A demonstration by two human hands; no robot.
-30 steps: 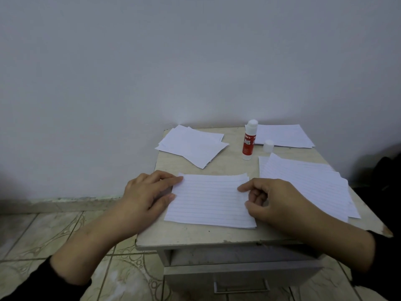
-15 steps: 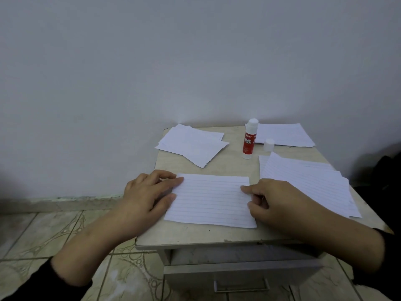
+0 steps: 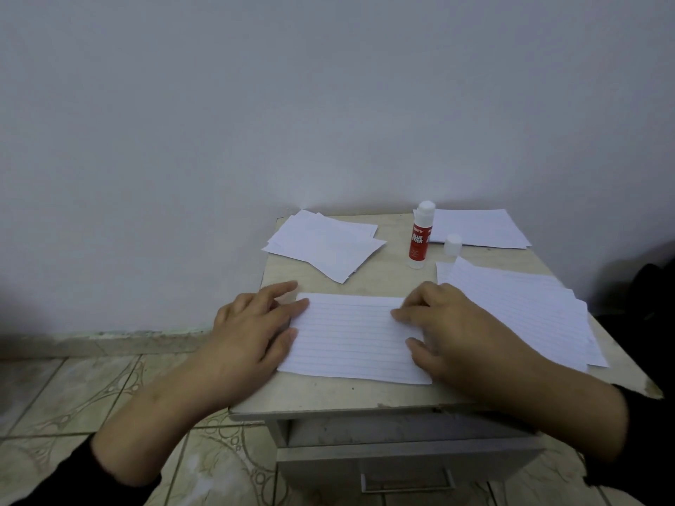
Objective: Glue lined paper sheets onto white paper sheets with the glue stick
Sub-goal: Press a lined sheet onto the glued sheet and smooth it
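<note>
Two bare forearms coming in from the lower corners of the frame, black long sleeves pushed back well above the wrists. Left hand (image 3: 252, 323) and right hand (image 3: 453, 326) both bare, no rings, watch or bracelets showing. Sleeve fabric plain and dark, no logos or prints visible.

Lined sheet (image 3: 352, 337) lies flat at the front; uncapped glue stick (image 3: 419, 235) stands upright behind.
</note>
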